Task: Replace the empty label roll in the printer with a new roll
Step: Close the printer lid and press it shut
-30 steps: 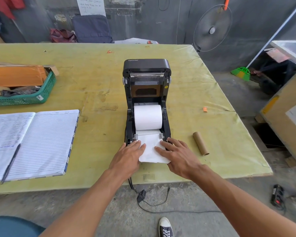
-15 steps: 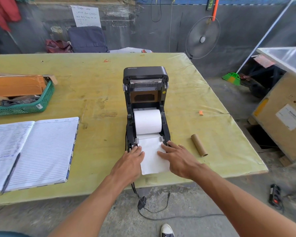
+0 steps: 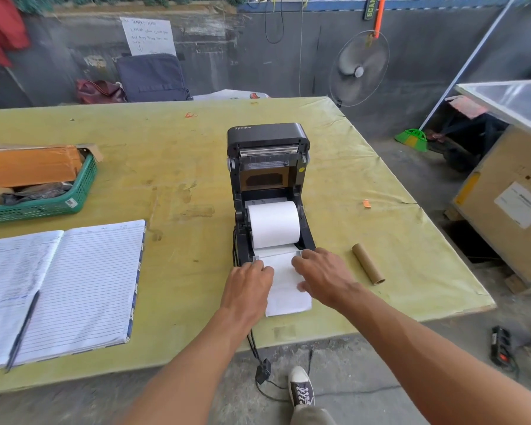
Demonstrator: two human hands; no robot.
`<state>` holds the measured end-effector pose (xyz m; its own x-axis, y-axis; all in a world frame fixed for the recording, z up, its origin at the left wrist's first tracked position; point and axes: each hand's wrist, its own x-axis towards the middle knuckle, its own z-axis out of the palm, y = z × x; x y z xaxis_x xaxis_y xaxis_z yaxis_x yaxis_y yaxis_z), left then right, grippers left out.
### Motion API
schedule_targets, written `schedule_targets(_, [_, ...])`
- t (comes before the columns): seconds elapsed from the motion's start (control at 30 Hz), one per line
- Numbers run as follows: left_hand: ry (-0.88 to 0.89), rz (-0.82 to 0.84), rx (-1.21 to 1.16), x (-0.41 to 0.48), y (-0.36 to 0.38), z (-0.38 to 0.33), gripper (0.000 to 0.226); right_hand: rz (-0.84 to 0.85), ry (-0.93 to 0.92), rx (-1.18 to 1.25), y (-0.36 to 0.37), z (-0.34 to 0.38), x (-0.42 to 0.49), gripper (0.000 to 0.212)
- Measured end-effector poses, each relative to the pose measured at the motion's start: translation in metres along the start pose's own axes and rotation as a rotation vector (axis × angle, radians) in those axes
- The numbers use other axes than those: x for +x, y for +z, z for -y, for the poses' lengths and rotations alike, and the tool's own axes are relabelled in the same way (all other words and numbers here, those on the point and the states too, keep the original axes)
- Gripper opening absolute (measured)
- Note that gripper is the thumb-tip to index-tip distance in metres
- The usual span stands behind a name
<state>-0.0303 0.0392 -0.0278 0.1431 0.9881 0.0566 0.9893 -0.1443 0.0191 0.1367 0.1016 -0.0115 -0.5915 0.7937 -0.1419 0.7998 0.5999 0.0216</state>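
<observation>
Leftmost on the yellow-green covered table [image 3: 166,167] sat a green plastic mesh basket [image 3: 74,197] holding an orange-brown parcel, and nearer the person an open lined notebook [image 3: 83,280] with a dark pen [image 3: 23,328] lying across its left page. None of these bore on the job.

At centre stood the black desktop label printer [image 3: 269,139], its lid swung up and back so the print head bar showed. The new white label roll [image 3: 273,223] was seated in the open bay between the side holders, and its loose white paper tail [image 3: 288,297] ran forward over the front of the printer and onto the table.

The left hand [image 3: 247,283] lay palm-down, fingers loosely curled, at the left paper guide and left edge of the tail. The right hand [image 3: 324,279] lay flat with fingers spread, pressing on the right edge of the tail beside the right guide. Neither hand gripped anything; both rested on paper and guides.

Right of the printer, well apart from it, lay the spent brown cardboard core [image 3: 368,263], on its side.

Judged step: old core out, new roll in; feeding and squaring the tail under the guides was in hand. Whether the guides sat snug against the paper could not be told.

Next move, as judged: keep the tail flat and centred, clear both hands from the bay, then bring the lid down until it latches. Risk: a skewed tail would feed crooked.
</observation>
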Motion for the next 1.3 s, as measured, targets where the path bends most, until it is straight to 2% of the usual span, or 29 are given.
schedule_targets(0.03, [0.017,0.029,-0.056,0.006,-0.004,0.005,0.009,0.064,0.002,0.067,-0.008,-0.006,0.007,0.034])
schedule_targets(0.1, [0.005,0.078,-0.227,0.021,-0.019,0.017,0.014,0.175,0.06,0.252,-0.028,-0.022,0.021,0.034])
schedule_targets(0.13, [-0.026,0.037,-0.33,0.027,-0.028,0.023,0.015,0.166,0.109,0.347,-0.038,-0.032,0.028,0.032])
schedule_targets(0.17, [-0.075,-0.049,-0.428,0.035,-0.038,0.029,0.013,0.1,0.172,0.424,-0.049,-0.043,0.037,0.032])
schedule_targets(0.27, [-0.279,-0.402,-0.641,0.069,-0.064,0.047,0.013,-0.239,0.423,0.631,-0.083,-0.074,0.066,0.037])
schedule_targets(0.33, [-0.427,-0.546,-0.716,0.097,-0.08,0.057,0.013,-0.398,0.513,0.777,-0.104,-0.087,0.085,0.039])
schedule_targets(0.37, [-0.497,-0.574,-0.745,0.111,-0.087,0.062,0.023,-0.438,0.52,0.831,-0.114,-0.092,0.095,0.043])
schedule_targets(0.43, [-0.616,-0.534,-0.797,0.135,-0.097,0.07,0.047,-0.468,0.489,0.905,-0.13,-0.095,0.112,0.053])
schedule_targets(0.5, [-0.698,-0.41,-0.811,0.152,-0.102,0.074,0.059,-0.433,0.424,0.937,-0.138,-0.093,0.127,0.06])
schedule_targets(0.57, [-0.71,-0.308,-0.848,0.163,-0.102,0.074,0.053,-0.364,0.36,0.961,-0.141,-0.087,0.136,0.066])
schedule_targets(0.63, [-0.711,-0.3,-0.885,0.166,-0.1,0.071,0.048,-0.322,0.336,0.982,-0.139,-0.082,0.141,0.069])
schedule_targets(0.83, [-0.731,-0.424,-0.896,0.152,-0.101,0.068,0.054,-0.403,0.408,1.057,-0.133,-0.075,0.138,0.055])
schedule_targets(1.03, [-0.686,-0.402,-1.094,0.115,-0.103,0.057,0.053,-0.522,0.395,1.058,-0.117,-0.055,0.096,0.036])
schedule_targets(1.1, [-0.693,-0.418,-1.081,0.098,-0.099,0.046,0.058,-0.545,0.395,1.061,-0.108,-0.046,0.076,0.031])
schedule_targets(1.3, [-0.742,-0.38,-1.001,0.041,-0.073,0.019,0.066,-0.478,0.494,1.043,-0.073,-0.018,0.015,0.021])
